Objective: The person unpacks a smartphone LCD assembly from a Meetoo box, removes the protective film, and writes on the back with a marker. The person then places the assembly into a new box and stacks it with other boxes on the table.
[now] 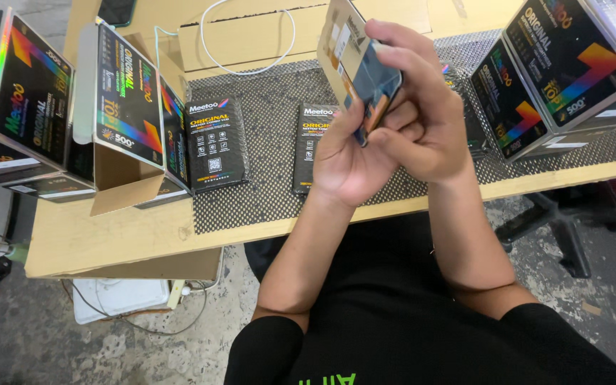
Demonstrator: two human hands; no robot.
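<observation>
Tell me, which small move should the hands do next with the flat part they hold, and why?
Probably slide the dark flat panel fully into the slim card sleeve. Both the left hand and the right hand grip them above the mesh mat, with the panel only partly inside.

Both hands, the left hand (347,160) below and the right hand (422,117) wrapped over, grip a small dark panel (373,89) backed by a tan card (336,36) above the black mesh mat (265,192), flat black packets (215,146) lying nearby.

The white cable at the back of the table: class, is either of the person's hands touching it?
No: the white cable lies on the cardboard at the back, while the left hand and right hand hold a small flat box.
</observation>
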